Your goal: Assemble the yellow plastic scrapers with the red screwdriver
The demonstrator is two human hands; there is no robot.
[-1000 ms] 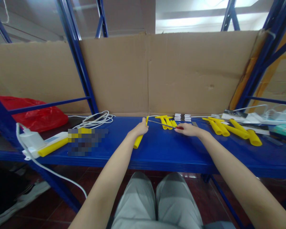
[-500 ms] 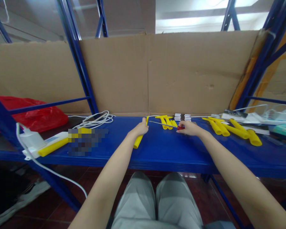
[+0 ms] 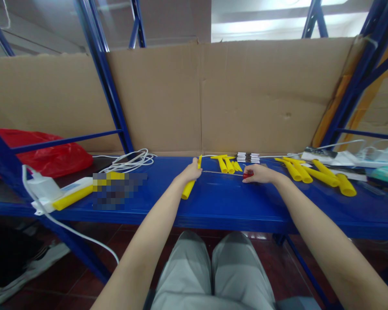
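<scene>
My left hand (image 3: 191,170) is closed round a yellow plastic part (image 3: 188,189) with a tube-like handle, which stands out below the fist; a thin yellow end shows above it. In my right hand (image 3: 257,174) is the red handle of a screwdriver (image 3: 223,172). Its long metal shaft points left, almost level, and the tip meets the yellow part beside my left fingers. The exact contact is too small to make out. Behind the shaft lie yellow T-shaped parts (image 3: 225,165) and small yellow pieces (image 3: 236,166).
A stack of white-and-black items (image 3: 248,157) stands at the back. More yellow parts (image 3: 310,172) lie on the right of the blue shelf (image 3: 226,202). On the left are a coiled white cable (image 3: 132,162), a power strip (image 3: 79,187) and a red bag (image 3: 42,153). Cardboard (image 3: 155,103) closes the back.
My right hand has moved slightly right and the screwdriver shaft has come down from a slant to nearly level. My left hand keeps its hold on the yellow part.
</scene>
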